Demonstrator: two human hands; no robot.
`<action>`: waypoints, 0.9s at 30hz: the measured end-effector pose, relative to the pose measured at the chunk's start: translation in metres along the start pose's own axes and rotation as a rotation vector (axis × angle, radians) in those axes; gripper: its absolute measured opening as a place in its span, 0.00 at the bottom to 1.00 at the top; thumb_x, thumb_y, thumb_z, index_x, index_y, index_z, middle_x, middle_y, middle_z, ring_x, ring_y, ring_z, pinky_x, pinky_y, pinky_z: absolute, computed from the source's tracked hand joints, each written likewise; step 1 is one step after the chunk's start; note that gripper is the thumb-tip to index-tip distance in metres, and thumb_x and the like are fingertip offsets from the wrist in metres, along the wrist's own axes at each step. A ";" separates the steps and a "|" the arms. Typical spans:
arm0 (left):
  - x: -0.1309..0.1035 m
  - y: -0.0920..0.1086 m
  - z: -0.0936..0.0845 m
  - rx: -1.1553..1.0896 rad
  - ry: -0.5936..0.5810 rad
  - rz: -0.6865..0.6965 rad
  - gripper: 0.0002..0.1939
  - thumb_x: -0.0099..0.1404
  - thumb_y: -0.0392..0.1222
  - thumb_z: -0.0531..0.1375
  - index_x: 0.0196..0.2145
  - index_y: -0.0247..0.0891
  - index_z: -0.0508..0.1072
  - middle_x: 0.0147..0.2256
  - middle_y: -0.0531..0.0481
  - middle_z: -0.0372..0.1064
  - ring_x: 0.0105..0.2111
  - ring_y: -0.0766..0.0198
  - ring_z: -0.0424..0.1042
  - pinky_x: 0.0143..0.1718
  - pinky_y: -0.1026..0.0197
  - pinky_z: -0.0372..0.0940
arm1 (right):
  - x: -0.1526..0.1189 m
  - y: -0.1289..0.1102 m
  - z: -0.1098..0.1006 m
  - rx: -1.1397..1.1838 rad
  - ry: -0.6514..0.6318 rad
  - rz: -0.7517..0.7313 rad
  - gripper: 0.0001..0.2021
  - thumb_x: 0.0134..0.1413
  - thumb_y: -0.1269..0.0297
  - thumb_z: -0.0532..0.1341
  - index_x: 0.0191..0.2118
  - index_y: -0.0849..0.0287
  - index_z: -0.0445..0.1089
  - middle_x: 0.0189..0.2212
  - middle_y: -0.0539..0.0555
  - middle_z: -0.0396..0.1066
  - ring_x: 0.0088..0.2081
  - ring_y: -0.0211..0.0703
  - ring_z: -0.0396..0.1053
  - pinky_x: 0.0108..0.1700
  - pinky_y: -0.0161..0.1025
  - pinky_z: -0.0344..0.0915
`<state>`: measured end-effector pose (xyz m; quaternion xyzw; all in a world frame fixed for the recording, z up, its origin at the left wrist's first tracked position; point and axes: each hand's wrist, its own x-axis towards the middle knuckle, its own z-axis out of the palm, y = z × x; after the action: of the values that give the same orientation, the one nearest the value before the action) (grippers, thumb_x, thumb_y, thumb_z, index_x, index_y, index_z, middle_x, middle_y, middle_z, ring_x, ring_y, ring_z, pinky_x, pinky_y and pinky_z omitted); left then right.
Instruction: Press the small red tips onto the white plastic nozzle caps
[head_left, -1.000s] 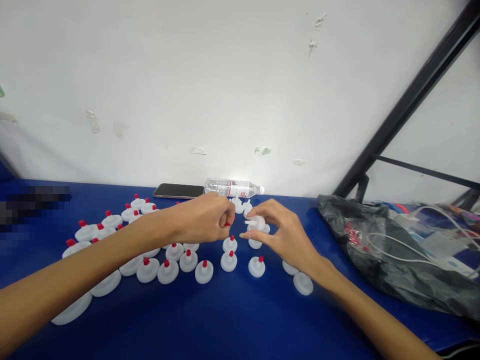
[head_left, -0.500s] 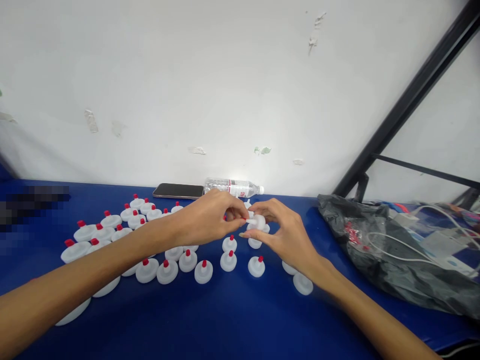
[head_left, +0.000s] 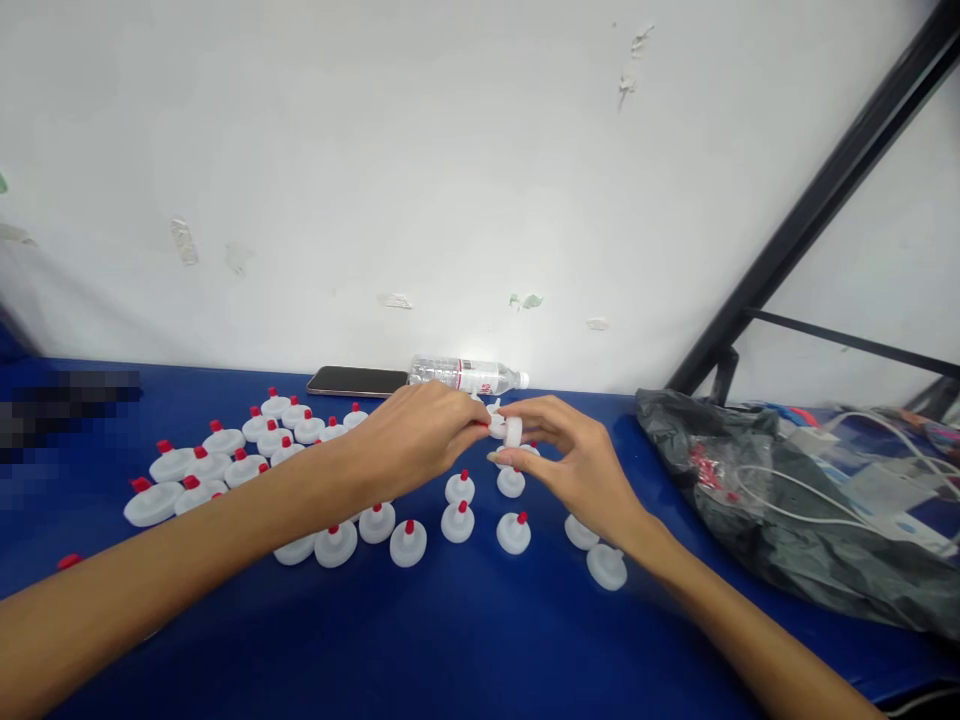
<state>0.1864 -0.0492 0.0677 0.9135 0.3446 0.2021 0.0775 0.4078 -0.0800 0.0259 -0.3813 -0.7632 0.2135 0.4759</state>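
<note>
My right hand [head_left: 566,455] holds a white round cap [head_left: 513,432] between thumb and fingers, turned on its side. The fingers of my left hand [head_left: 435,425] are pinched at the cap's nozzle end, where a bit of red shows. Below the hands, white caps with red tips [head_left: 408,543] stand on the blue table [head_left: 450,650], and several more are grouped at the left, partly behind my left forearm. Two white caps without a visible red tip [head_left: 606,567] lie beside my right wrist.
A black phone [head_left: 358,381] and a clear plastic bottle [head_left: 469,376] lie along the white wall. At the right, a dark plastic bag [head_left: 795,560] holds small red parts [head_left: 709,470] and cables. A black metal frame [head_left: 817,200] rises behind it.
The cap in my right hand has turned more onto its side. My left hand has tilted and its forearm has swung slightly, covering different caps.
</note>
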 end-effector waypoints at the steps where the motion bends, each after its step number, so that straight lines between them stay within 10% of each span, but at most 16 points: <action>1: 0.000 -0.001 -0.001 0.015 0.005 0.002 0.15 0.75 0.41 0.55 0.39 0.38 0.81 0.31 0.46 0.78 0.31 0.58 0.74 0.31 0.60 0.58 | 0.000 -0.001 0.000 0.038 0.005 0.013 0.17 0.56 0.59 0.75 0.51 0.49 0.78 0.49 0.52 0.76 0.44 0.46 0.79 0.51 0.47 0.80; 16: -0.001 0.009 -0.003 0.015 0.066 0.043 0.17 0.71 0.37 0.51 0.25 0.37 0.69 0.22 0.49 0.69 0.24 0.63 0.65 0.29 0.58 0.55 | -0.006 -0.011 0.002 0.045 0.151 -0.055 0.19 0.54 0.66 0.76 0.51 0.44 0.82 0.42 0.51 0.79 0.39 0.45 0.77 0.41 0.46 0.80; 27: 0.001 0.005 -0.029 -0.235 0.071 -0.050 0.13 0.72 0.44 0.59 0.37 0.43 0.84 0.25 0.54 0.76 0.20 0.68 0.63 0.24 0.62 0.57 | -0.002 -0.015 -0.003 -0.033 0.058 -0.051 0.18 0.60 0.60 0.72 0.55 0.47 0.77 0.49 0.52 0.79 0.47 0.51 0.80 0.51 0.49 0.78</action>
<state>0.1776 -0.0518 0.0956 0.8814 0.3438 0.2713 0.1770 0.4054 -0.0911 0.0370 -0.3756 -0.7620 0.1775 0.4968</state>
